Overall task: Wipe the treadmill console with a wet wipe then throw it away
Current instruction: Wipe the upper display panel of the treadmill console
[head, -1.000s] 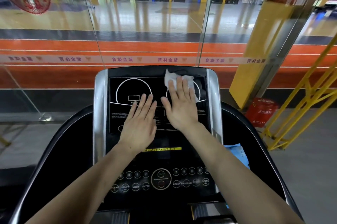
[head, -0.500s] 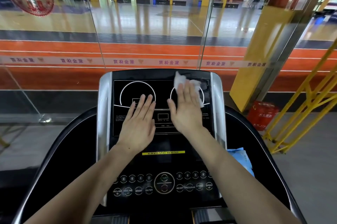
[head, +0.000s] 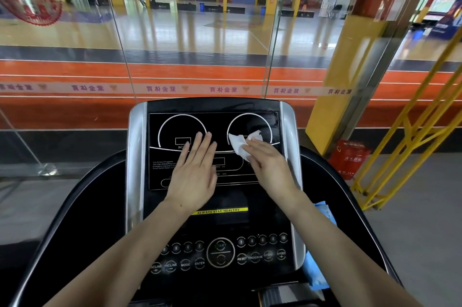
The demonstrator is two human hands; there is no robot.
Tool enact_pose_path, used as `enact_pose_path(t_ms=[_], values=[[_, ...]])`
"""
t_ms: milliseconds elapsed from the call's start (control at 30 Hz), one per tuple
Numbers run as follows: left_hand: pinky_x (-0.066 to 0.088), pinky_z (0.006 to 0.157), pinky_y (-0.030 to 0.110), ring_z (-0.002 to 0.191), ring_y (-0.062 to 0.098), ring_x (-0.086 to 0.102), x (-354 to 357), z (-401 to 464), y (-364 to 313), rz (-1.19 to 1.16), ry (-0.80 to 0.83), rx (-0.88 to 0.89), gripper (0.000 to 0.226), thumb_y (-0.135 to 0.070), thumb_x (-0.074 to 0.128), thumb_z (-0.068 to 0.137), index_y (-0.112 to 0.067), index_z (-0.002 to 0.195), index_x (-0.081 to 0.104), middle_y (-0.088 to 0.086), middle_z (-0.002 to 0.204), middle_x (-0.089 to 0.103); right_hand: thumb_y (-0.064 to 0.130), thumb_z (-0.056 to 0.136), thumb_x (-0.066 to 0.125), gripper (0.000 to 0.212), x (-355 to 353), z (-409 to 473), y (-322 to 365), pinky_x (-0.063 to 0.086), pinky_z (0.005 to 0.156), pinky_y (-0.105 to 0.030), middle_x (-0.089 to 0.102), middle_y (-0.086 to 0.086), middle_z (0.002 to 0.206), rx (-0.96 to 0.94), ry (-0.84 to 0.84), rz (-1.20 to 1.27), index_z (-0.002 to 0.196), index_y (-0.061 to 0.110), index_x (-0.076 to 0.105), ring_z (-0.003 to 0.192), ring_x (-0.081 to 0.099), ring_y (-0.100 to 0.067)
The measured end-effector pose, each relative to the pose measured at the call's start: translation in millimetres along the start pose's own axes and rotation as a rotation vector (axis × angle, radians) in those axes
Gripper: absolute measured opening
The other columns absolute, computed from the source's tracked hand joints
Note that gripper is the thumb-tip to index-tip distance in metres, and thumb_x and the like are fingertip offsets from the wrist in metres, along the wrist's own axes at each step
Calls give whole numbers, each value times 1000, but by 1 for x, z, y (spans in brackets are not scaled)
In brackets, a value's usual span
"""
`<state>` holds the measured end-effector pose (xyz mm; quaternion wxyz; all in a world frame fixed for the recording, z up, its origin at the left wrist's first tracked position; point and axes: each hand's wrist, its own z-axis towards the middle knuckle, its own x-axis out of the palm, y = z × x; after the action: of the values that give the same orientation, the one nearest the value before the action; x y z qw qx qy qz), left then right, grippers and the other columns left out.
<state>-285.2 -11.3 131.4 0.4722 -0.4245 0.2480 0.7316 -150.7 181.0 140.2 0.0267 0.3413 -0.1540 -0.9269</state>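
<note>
Bare forearms and hands, nothing worn

Two forearms come up from the bottom edge of the view, both uncovered as far down as they show: no sleeve or cuff. The left hand (head: pixel 193 176) and the right hand (head: pixel 271 164) carry no glove, ring, watch or wristband. A small dark spot sits on the back of the left wrist. Fingernails on the left hand are short and unpainted; the right hand's nails cannot be made out.
</note>
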Motion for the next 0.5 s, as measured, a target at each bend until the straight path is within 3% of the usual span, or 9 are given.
enact_pose_path(t_ms=[133, 267, 500], values=[[18, 129, 48, 160, 22, 15, -8, 7, -10, -64, -63, 29, 54, -32, 37, 106, -15, 157, 39, 6, 168, 32, 1, 93, 72, 44, -17, -2, 13, 55, 94, -23, 73, 2, 113, 217, 6, 211, 133, 18, 67, 104, 68, -10], [29, 123, 44, 154, 19, 33, -12, 22, -28, -173, -135, 68, 51, -43, 45, 106, -20, 151, 49, -2, 157, 50, 8, 91, 76, 37, -35, -4, 29, 56, 89, -21, 74, 12, 101, 484, 13, 505, 122, 27, 68, 96, 69, -4], [32, 117, 37, 141, 16, 48, -6, 35, -51, -296, -99, 127, 52, -59, 49, 101, -22, 135, 63, -9, 135, 65, 5, 93, 74, 16, -56, -5, 31, 55, 86, -23, 79, 1, 101, 598, 15, 806, 106, 14, 77, 98, 73, -14]])
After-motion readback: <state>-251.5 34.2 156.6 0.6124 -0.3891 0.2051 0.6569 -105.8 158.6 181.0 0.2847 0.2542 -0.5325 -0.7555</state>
